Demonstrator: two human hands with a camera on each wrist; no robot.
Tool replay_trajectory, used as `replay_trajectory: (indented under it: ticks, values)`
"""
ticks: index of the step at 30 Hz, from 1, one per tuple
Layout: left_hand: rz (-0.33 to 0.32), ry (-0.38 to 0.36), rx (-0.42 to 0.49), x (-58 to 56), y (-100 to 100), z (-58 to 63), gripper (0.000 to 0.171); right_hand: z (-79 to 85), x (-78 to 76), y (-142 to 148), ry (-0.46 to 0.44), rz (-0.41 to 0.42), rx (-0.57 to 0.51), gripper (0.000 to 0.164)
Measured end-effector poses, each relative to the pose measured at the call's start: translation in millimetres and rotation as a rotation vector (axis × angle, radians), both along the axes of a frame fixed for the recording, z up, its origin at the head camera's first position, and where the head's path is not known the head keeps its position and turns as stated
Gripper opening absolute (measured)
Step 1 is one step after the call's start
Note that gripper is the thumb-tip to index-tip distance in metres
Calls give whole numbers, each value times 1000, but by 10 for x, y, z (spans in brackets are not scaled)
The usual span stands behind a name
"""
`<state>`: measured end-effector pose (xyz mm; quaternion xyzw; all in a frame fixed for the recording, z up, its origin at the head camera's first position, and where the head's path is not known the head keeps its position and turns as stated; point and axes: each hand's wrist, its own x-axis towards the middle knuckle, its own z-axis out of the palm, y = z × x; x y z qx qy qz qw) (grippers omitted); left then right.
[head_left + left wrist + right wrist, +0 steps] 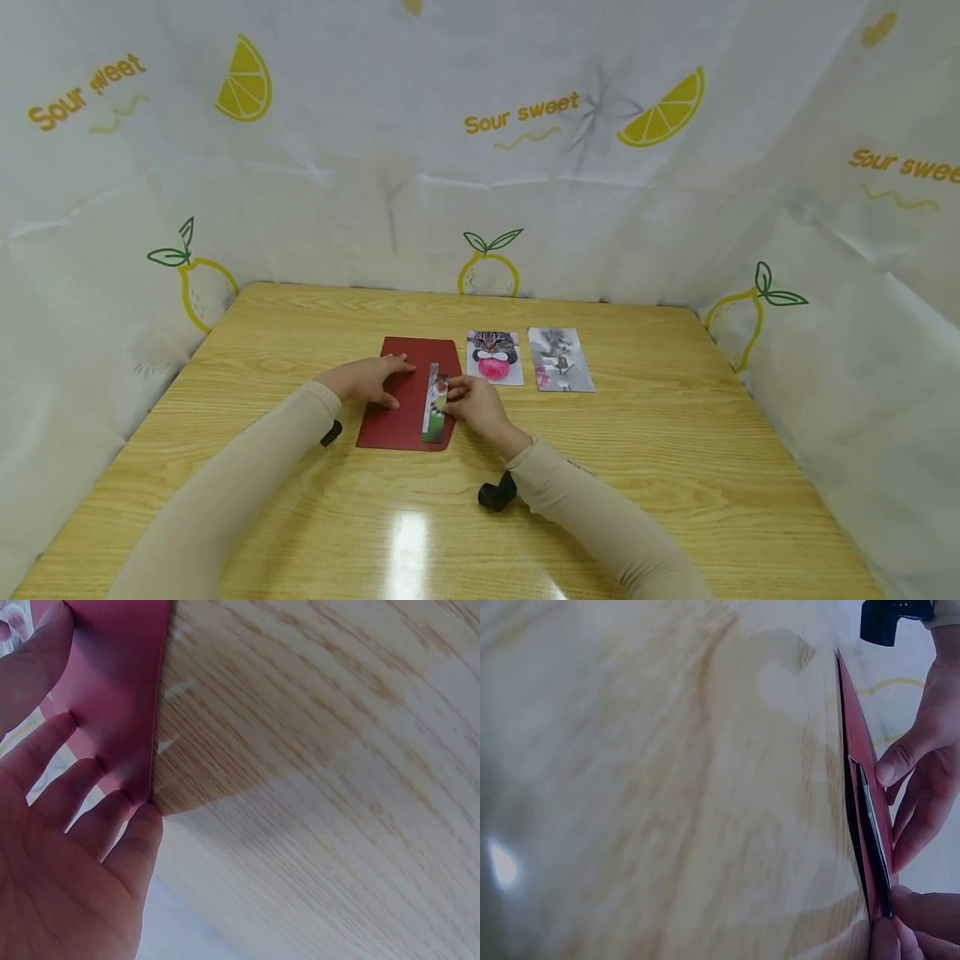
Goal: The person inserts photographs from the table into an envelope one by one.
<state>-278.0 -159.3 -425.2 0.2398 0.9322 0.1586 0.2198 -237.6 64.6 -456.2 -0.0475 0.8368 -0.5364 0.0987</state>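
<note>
A red envelope lies on the wooden table. My left hand rests on its left part, thumb and fingers spread; in the left wrist view the fingertips touch the red paper along its edge. Near the envelope's right side, a narrow strip of a picture card shows, green at its near end. The rest of it seems to be inside the envelope. My right hand pinches the card's right edge. Seen edge-on in the right wrist view, the card sits against the envelope.
Behind my right hand lie a cat photo card and a grey-white picture card with a pink flower. A black wrist mount sits by my right wrist. White lemon-print cloth hangs around the table.
</note>
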Motion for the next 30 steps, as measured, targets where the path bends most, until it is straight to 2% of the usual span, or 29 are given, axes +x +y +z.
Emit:
replay_trajectory:
  ticks: [10,22,30]
  values:
    - [1,5,10,-4,-4,-11,68,40,23,-22,-17,5,25,42]
    - [-4,8,-7,4,8,39,68,82,16,-49,-46,-7,27,42]
    - [-10,11,-5,-1,8,20,67,134,17,-77,-44,25,103,43]
